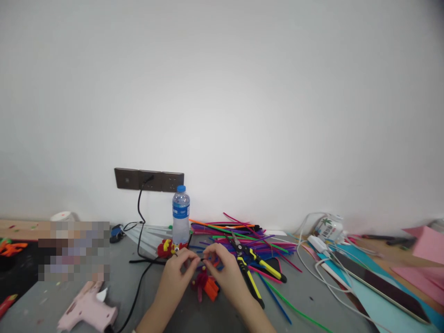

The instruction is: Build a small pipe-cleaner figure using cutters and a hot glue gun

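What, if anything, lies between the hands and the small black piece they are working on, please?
Nothing visible does. The left hand and the right hand already pinch the black piece between their fingertips. The pliers lie off to the right, and the water bottle stands behind.

A pink glue gun (88,313) lies at lower left; black-and-yellow pliers (251,270) sit centre, beside multicoloured pipe cleaners (239,233). The water bottle (181,215) has a blue cap and label. Pink and teal paper sheets (381,305) fill the right.
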`<state>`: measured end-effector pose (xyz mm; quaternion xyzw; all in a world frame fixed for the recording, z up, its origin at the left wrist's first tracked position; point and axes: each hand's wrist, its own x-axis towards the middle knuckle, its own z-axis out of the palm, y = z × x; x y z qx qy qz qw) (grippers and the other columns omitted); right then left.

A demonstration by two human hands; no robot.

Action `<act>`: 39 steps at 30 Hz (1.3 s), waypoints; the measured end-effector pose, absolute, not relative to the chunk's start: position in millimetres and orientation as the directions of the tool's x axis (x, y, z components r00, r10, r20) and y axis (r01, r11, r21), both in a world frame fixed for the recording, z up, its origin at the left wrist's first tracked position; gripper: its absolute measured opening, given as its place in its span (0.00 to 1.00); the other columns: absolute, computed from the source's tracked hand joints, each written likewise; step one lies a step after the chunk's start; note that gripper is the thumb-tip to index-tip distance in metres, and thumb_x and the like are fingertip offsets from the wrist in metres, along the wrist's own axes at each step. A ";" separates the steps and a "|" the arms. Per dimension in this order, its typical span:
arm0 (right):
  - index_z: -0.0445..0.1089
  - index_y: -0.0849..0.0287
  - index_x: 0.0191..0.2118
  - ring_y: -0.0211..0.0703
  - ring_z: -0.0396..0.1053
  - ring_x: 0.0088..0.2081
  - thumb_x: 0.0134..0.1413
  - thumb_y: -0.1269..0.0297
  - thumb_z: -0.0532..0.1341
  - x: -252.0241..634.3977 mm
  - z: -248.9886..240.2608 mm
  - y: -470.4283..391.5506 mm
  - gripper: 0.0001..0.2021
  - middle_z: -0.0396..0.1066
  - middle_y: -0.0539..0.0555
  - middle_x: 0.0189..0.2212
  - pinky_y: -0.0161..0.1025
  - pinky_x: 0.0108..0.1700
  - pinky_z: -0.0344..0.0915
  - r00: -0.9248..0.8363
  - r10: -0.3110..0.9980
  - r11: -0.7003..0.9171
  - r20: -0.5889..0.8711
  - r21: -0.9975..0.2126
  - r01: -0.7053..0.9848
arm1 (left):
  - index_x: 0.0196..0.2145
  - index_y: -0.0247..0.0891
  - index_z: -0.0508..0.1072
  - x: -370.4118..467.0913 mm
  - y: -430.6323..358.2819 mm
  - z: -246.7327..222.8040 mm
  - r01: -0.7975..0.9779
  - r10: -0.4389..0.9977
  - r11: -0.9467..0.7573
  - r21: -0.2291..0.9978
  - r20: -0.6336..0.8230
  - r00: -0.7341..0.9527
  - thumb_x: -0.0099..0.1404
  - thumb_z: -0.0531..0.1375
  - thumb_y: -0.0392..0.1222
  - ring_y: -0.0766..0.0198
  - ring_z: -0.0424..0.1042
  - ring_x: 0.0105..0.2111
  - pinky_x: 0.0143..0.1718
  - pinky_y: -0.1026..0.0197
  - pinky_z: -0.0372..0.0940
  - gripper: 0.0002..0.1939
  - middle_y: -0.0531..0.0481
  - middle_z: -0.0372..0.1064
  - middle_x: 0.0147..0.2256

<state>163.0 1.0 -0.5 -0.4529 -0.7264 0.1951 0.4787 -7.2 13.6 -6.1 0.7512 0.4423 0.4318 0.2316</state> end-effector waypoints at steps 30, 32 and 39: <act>0.67 0.53 0.41 0.44 0.66 0.36 0.58 0.78 0.55 150.0 9.0 -12.3 0.12 0.73 0.51 0.34 0.41 0.40 0.58 -0.279 0.704 0.656 0.653 -0.447 0.608 | 0.27 0.39 0.65 -1.3 5.6 -7.4 0.167 0.903 -0.383 0.909 0.329 0.277 0.67 0.53 0.47 0.66 0.60 0.22 0.24 0.67 0.56 0.14 0.57 0.58 0.22; 0.66 0.54 0.40 0.44 0.66 0.36 0.57 0.79 0.55 149.9 10.8 -13.1 0.12 0.72 0.52 0.34 0.41 0.41 0.59 -0.251 0.715 0.647 0.653 -0.481 0.591 | 0.26 0.39 0.64 -1.8 5.0 -6.6 0.167 0.901 -0.395 0.904 0.345 0.265 0.67 0.53 0.47 0.66 0.59 0.21 0.24 0.67 0.56 0.13 0.57 0.57 0.21; 0.65 0.57 0.30 0.41 0.65 0.31 0.55 0.71 0.56 154.0 13.9 -7.6 0.04 0.66 0.50 0.28 0.36 0.34 0.62 -0.139 0.831 0.551 0.539 -0.758 0.350 | 0.24 0.39 0.64 -3.6 5.1 -1.4 0.321 0.861 -0.508 0.799 0.473 0.187 0.66 0.53 0.44 0.67 0.59 0.20 0.22 0.67 0.52 0.13 0.58 0.56 0.20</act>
